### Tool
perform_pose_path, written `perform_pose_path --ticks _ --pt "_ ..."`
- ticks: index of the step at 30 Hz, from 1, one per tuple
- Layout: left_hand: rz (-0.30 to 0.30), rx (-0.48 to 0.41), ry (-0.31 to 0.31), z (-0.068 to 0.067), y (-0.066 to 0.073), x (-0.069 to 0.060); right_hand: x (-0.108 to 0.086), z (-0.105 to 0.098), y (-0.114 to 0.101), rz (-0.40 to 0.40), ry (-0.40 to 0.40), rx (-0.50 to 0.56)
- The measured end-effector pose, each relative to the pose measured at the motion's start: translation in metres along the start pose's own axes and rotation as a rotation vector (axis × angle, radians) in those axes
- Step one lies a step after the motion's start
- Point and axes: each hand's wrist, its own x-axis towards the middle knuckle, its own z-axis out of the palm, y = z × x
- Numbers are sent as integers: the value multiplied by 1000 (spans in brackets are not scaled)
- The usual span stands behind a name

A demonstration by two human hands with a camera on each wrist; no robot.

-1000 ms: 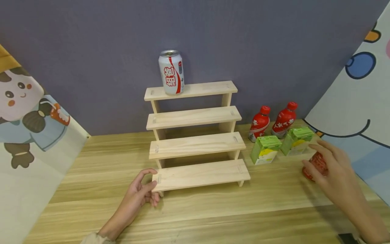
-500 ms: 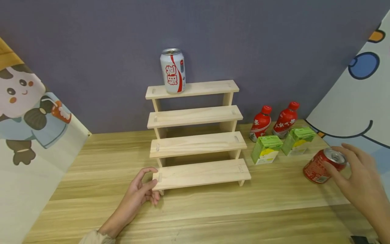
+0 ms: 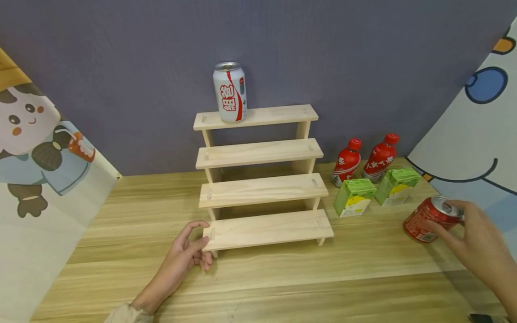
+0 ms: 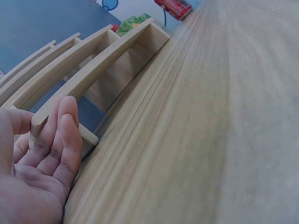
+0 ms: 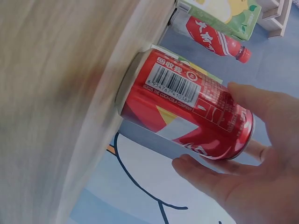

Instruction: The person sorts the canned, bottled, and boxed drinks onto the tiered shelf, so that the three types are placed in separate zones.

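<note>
On my feed, the right hand [image 3: 480, 246] curls thumb and fingers round the upper part of the red can [image 3: 422, 217]. The left hand [image 3: 183, 258], well apart from it, pinches the left end of the lowest step [image 3: 266, 231] of the wooden stand [image 3: 262, 190]. The can is right of that stand, long axis roughly vertical; I can't be sure its base sits flat on the table [image 3: 282, 287]. It's glossy, cylindrical; the four steps are pale, straight-grained planks. Beyond, I see boxy green cartons [image 3: 355, 197], red-capped bottles [image 3: 346, 163] and a white can [image 3: 229, 96].
</note>
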Motion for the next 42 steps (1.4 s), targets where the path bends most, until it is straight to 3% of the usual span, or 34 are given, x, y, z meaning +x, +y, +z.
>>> perform_pose_path --ticks 9,18,33,42 --pt "-3 6 1 0 0 1 0 2 0 -15 28 54" --pt "-3 2 -3 0 0 0 1 5 -2 80 -10 97" --pt "-10 4 1 1 -1 -1 0 8 2 11 38 121" --pt "0 1 -6 0 0 0 0 7 1 28 46 124"
